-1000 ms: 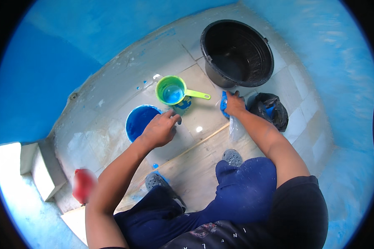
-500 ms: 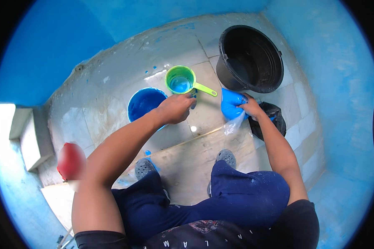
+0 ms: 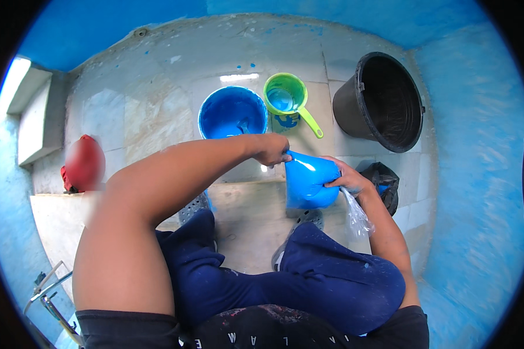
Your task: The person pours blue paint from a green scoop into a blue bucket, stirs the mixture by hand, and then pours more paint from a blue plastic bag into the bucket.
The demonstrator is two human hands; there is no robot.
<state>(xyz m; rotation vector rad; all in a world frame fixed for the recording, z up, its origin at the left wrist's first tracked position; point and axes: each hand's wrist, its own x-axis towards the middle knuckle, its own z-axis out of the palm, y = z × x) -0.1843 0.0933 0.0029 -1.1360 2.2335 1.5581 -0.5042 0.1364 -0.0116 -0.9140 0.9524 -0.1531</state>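
Head view: the blue bag (image 3: pixel 312 181) is held by both ends, maybe so it won't sag. The left hand (image 3: pixel 270 149) pinches one corner, fingers together; the right hand (image 3: pixel 353 179) curls snugly round the other end. Past the bag sit a bucket (image 3: pixel 230 98), left, a scoop (image 3: pixel 286 85), and a tub (image 3: pixel 355 107), right.
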